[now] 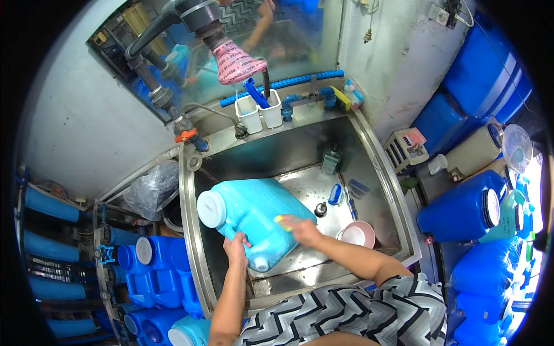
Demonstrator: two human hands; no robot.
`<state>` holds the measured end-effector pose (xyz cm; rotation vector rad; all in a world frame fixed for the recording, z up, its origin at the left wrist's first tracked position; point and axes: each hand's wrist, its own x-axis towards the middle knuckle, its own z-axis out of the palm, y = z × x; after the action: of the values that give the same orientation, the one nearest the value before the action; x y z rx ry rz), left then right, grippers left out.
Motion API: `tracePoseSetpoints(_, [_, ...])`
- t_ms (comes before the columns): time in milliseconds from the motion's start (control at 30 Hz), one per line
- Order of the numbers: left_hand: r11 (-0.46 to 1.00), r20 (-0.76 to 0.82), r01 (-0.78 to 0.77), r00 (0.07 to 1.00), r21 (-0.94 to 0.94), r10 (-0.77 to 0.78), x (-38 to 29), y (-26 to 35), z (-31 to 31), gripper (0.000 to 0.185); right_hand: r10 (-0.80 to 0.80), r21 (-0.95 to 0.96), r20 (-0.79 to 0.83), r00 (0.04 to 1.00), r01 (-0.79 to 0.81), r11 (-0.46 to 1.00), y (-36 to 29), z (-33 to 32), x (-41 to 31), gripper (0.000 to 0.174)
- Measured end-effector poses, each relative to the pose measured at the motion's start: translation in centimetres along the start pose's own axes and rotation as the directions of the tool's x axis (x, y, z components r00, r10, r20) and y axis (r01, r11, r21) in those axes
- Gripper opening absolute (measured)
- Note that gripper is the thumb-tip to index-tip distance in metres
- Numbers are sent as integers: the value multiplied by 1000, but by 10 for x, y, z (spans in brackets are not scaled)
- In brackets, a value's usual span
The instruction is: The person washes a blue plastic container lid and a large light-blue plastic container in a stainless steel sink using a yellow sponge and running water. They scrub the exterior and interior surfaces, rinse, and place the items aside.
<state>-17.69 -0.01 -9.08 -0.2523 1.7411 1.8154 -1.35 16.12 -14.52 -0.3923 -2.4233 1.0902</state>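
A light-blue plastic water jug (268,203) with a white screw cap (211,209) lies tilted in the stainless-steel sink (303,255). My left hand (236,249) grips the jug's handle near its lower left side. In my right hand (303,230) is a yellow sponge (283,222), held against or just over the jug's side; the hand is slightly blurred. To the right, on the sink floor, are a blue-and-white scrub brush (335,194), a small dark fitting (320,209), a pink bowl (358,235) and a bottle of liquid (331,161).
Two white plastic holders (259,114) stand on the back ledge, below a pipe outlet wrapped in pink film (237,62). An orange-handled valve (186,135) sits at the back left corner. Blue jugs (158,268) crowd the left side; blue containers (458,205) line the right.
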Motion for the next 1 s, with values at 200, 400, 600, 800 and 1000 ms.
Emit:
tracePoseSetpoints(200, [999, 43, 28, 999, 45, -30, 9, 5, -13, 14, 922, 996, 35, 385, -88, -1, 189, -53, 31, 33])
tracePoseSetpoints(400, [994, 28, 55, 998, 92, -58, 12, 10, -15, 13, 956, 995, 49, 291, 70, -72, 249, -110, 112, 44])
tracePoseSetpoints(600, [988, 27, 75, 996, 133, -80, 12, 14, -14, 12, 992, 985, -29, 124, -166, 50, 245, -123, 153, 48])
tracePoseSetpoints(800, [988, 25, 79, 996, 131, -83, 11, 15, -15, 12, 981, 982, 18, 195, -188, 19, 254, -120, 143, 42])
tracePoseSetpoints(1000, [989, 12, 93, 995, 118, -95, 11, 15, -14, 12, 996, 956, -80, 34, -280, 87, 245, -115, 151, 43])
